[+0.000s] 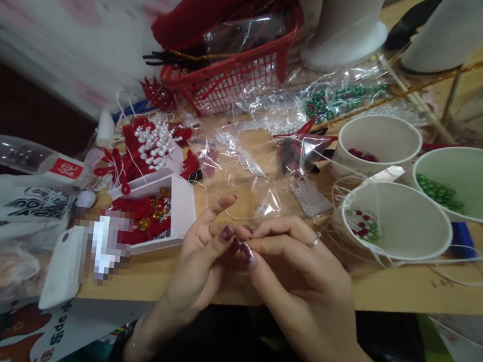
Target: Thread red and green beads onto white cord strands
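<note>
My left hand (202,258) and my right hand (300,275) meet over the near edge of the wooden table (408,287). Their thumbs and forefingers pinch together at one spot, on something too small to make out. A thin white thread (468,259) runs from near the fingers across the table to the right, past a paper cup (411,223) holding red, white and green beads. My right hand wears a ring.
Paper cups with red beads (381,140) and green beads (472,181) stand behind. A white box (182,203) of red and gold ornaments, a pearl-and-red cluster (153,145), a red basket (236,76), clear plastic bags (260,166), a bottle (21,156) and white stands (350,30) crowd the table.
</note>
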### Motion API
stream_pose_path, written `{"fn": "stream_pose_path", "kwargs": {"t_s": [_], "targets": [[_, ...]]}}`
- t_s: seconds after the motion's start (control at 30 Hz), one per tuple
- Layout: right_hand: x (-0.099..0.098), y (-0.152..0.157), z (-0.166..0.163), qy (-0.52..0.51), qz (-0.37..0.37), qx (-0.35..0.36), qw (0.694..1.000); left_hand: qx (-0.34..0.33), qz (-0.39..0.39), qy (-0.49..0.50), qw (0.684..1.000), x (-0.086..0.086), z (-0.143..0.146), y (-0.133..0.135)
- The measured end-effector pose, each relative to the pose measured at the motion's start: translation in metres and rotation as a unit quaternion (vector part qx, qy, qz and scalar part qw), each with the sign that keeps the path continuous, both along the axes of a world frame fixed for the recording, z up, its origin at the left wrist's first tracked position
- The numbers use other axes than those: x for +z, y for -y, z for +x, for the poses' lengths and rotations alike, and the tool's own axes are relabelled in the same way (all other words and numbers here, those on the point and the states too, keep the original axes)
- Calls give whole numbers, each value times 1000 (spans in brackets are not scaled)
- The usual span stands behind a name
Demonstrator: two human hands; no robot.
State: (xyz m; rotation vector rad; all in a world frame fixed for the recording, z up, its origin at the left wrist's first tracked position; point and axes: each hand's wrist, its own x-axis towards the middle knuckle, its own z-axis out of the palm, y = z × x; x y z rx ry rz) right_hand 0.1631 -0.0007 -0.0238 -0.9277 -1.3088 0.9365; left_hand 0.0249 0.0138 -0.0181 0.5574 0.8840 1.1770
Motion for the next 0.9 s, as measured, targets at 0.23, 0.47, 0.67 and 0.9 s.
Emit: {"fn": "stream_pose_path", "kwargs": {"t_s": [0.23,0.47,0.67,0.9], "targets": [[4,0,4,-8,-23,14,1000,11,34,-48,998,-4,-4,0],[6,1,8,-35,-71,64,995,32,135,-163,977,-4,-8,4],[7,2,11,-60,-89,82,991,17,193,-190,962,-5,-11,6],[7,3,14,-51,-93,102,989,27,207,-235,949,-7,-14,7]]}}
